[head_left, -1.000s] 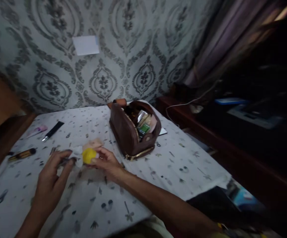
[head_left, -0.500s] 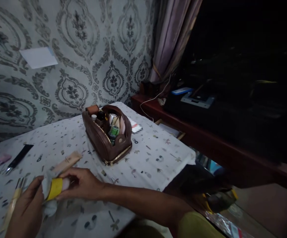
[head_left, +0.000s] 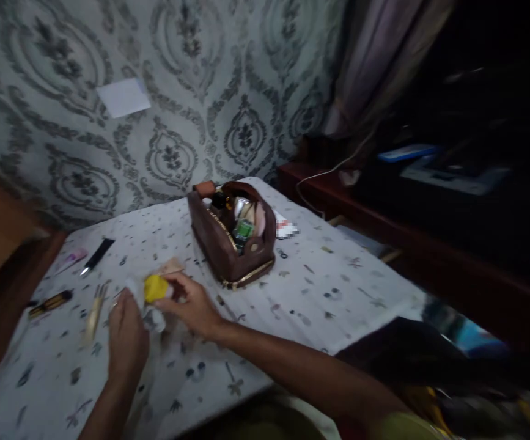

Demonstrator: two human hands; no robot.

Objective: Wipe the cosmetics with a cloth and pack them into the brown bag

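Observation:
My right hand [head_left: 195, 308] is closed around the pale end of a small yellow-and-white bottle [head_left: 155, 288]. My left hand [head_left: 128, 336] grips a crumpled white cloth or tissue [head_left: 155, 320] and presses it against the bottle's other side. Just behind the hands, a beige tube [head_left: 172, 265] lies on the patterned sheet [head_left: 301, 348]. An unzipped brown toiletry bag [head_left: 212, 241] stands beyond my right hand; a green-labelled container [head_left: 244, 228] and other small items show inside. Motion blur softens the bottle and the cloth.
Left of my hands lie a light-handled brush-like tool [head_left: 93, 318], a dark and tan item [head_left: 51, 303], a black tube [head_left: 98, 256] and a pink item [head_left: 72, 258]. A brown wooden edge [head_left: 10, 318] borders the left. A dark red desk [head_left: 365, 220] with a cable stands right.
The view has swung left, so the bag and both hands appear farther right. The cloth stays against the bottle, and both hands keep their hold.

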